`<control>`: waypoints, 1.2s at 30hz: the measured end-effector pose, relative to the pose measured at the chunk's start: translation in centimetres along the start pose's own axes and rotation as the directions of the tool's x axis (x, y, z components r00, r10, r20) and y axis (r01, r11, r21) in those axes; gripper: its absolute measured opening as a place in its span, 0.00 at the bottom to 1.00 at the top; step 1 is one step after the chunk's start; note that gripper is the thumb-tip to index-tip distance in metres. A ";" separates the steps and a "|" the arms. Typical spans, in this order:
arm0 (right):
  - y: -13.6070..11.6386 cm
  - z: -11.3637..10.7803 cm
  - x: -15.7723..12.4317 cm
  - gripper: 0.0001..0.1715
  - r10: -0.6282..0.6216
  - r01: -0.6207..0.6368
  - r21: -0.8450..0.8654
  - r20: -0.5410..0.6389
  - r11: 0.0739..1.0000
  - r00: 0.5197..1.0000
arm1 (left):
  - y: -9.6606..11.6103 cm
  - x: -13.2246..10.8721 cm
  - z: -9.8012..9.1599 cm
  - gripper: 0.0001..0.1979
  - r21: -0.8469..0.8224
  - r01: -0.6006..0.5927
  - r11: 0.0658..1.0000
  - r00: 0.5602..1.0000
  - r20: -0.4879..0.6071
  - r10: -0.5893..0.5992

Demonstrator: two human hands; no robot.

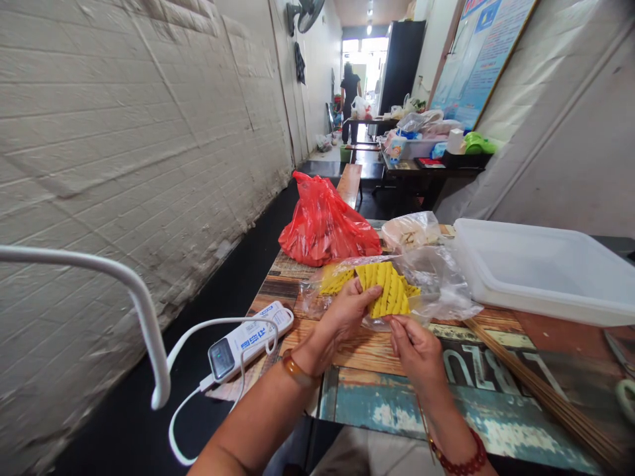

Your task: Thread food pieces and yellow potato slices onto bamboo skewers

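Note:
My left hand is closed on a yellow food piece scored with slanting cuts, its thumb on the front face. At the piece's lower edge, the fingers of my right hand are pinched together. A thin skewer shows below that hand, running back under the wrist; its tip is hidden. Behind both hands lies an open clear plastic bag, with more scored yellow pieces on it. To the right, a bundle of thin brown skewers rests on the patchwork-patterned table.
A red plastic bag and a clear bag of pale food stand behind. At right are a white plastic tub and scissors. A white power bank with a cable lies left. A person stands far back.

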State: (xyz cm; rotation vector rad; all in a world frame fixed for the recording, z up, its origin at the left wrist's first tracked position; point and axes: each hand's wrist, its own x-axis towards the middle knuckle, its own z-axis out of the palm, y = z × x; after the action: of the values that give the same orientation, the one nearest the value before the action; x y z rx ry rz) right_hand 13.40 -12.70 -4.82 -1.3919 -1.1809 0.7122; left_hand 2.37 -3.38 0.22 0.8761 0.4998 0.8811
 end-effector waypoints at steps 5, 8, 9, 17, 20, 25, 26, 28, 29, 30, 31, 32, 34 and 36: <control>0.0 0.0 0.1 0.20 0.036 -0.036 -0.004 0.000 0.999 0.999 | -0.4 0.1 -0.4 0.18 0.026 -0.009 1.000 0.999 0.036 0.008; 0.1 0.1 0.2 0.21 0.041 -0.041 0.006 -0.005 0.999 0.999 | -0.8 0.2 -0.6 0.20 0.021 -0.008 1.000 0.998 0.056 0.007; 0.1 0.2 0.3 0.22 0.047 -0.047 0.015 -0.007 0.999 0.999 | -0.9 0.2 -0.6 0.20 0.018 -0.006 1.000 0.998 0.059 0.005; -0.8 0.4 0.0 0.21 0.171 -0.179 0.207 0.055 0.962 0.984 | -0.6 0.0 -0.4 0.19 -0.010 0.027 1.000 0.998 0.048 -0.027; -0.8 0.3 -0.2 0.18 0.164 -0.177 0.188 0.085 0.966 0.983 | -0.2 0.1 -0.3 0.18 -0.029 0.019 0.999 0.999 -0.030 -0.020; 0.0 0.3 -0.2 0.17 0.099 -0.103 0.083 0.058 0.991 0.993 | 0.3 0.2 -0.3 0.18 -0.122 -0.015 0.992 0.998 -0.070 0.007; 0.2 0.2 -0.2 0.18 0.084 -0.087 0.061 0.046 0.994 0.995 | 0.4 0.2 -0.2 0.18 -0.133 -0.013 0.991 0.998 -0.070 0.004; 0.4 0.2 -0.1 0.19 0.066 -0.067 0.021 0.027 0.998 0.997 | 0.4 0.1 -0.2 0.19 -0.152 -0.009 0.988 0.997 -0.076 -0.003; 0.5 0.2 -0.1 0.19 0.061 -0.062 0.004 0.018 0.998 0.998 | 0.4 0.1 -0.1 0.19 -0.161 -0.007 0.987 0.997 -0.077 -0.006; 0.5 0.1 -0.1 0.20 0.059 -0.059 -0.013 0.010 0.998 0.998 | 0.4 0.1 -0.1 0.19 -0.168 -0.006 0.986 0.998 -0.070 -0.006; 0.5 0.1 -0.1 0.20 0.058 -0.058 -0.027 0.004 0.998 0.998 | 0.4 0.0 -0.1 0.19 -0.172 -0.005 0.985 0.998 -0.056 -0.005; 0.4 0.1 -0.1 0.20 0.056 -0.056 -0.041 0.001 0.998 0.998 | 0.3 0.0 -0.1 0.19 -0.175 -0.005 0.985 0.999 -0.037 -0.001; 0.3 0.1 -0.1 0.20 0.049 -0.049 -0.058 -0.002 0.997 0.999 | 0.2 0.0 -0.2 0.19 -0.176 -0.003 0.984 1.000 -0.005 0.003; 0.1 0.1 -0.1 0.20 0.038 -0.038 -0.061 -0.004 0.997 0.999 | 0.2 0.0 -0.2 0.19 -0.175 -0.002 0.985 1.000 0.007 0.003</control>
State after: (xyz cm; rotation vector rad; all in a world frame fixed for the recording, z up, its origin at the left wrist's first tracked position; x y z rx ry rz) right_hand 13.30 -12.78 -4.97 -1.4691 -1.1852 0.7058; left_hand 2.14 -3.27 0.26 0.7191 0.4085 0.9099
